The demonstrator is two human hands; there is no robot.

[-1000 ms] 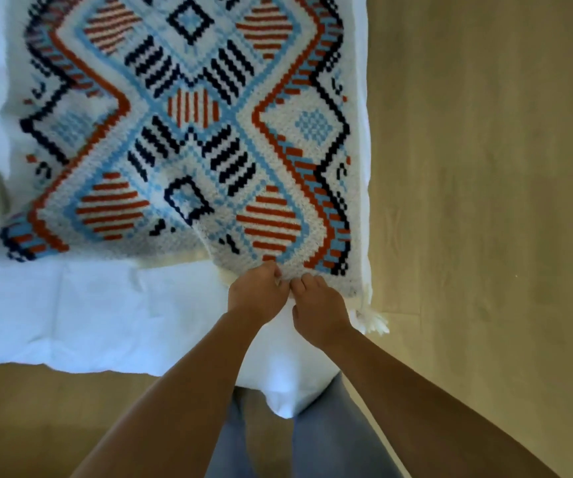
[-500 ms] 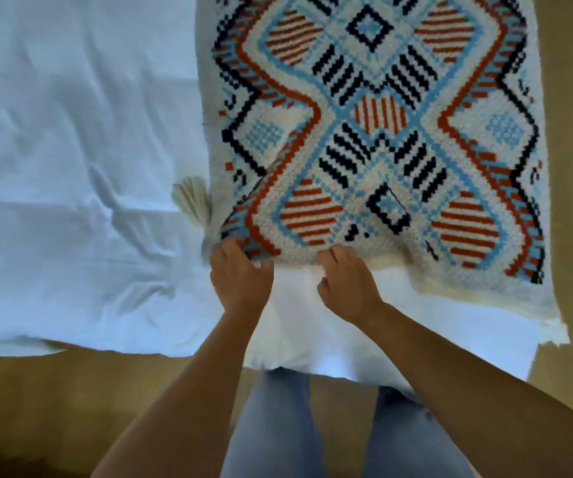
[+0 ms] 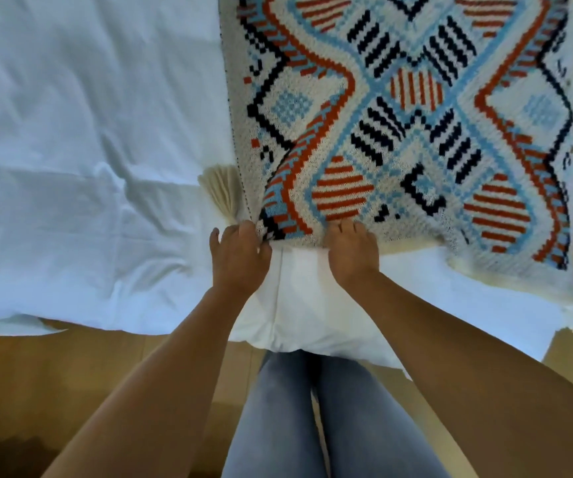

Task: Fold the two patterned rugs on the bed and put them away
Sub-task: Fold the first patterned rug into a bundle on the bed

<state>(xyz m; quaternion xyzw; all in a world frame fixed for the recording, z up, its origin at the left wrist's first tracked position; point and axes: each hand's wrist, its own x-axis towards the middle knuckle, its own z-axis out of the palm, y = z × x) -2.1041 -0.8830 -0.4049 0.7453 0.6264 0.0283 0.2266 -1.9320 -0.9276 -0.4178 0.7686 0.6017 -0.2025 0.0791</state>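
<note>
A patterned rug (image 3: 412,108) in white, light blue, orange and black lies on the white bed (image 3: 81,143), filling the upper right of the head view. Its near left corner is curled over, and a cream tassel (image 3: 221,191) sticks out beside it. My left hand (image 3: 240,260) grips that curled corner at the rug's near edge. My right hand (image 3: 352,253) holds the same near edge a little to the right, fingers tucked over the fabric. Only one rug can be made out; a second one is not distinguishable.
The wrinkled white sheet spreads to the left. A white pillow or sheet fold (image 3: 309,315) hangs over the bed's near edge against my legs in jeans (image 3: 312,419). Wooden floor (image 3: 54,391) lies below and along the far right edge.
My hands left the rug's near right corner and moved left to its curled near left corner. Since half a second ago they hold almost still while the view has come closer.
</note>
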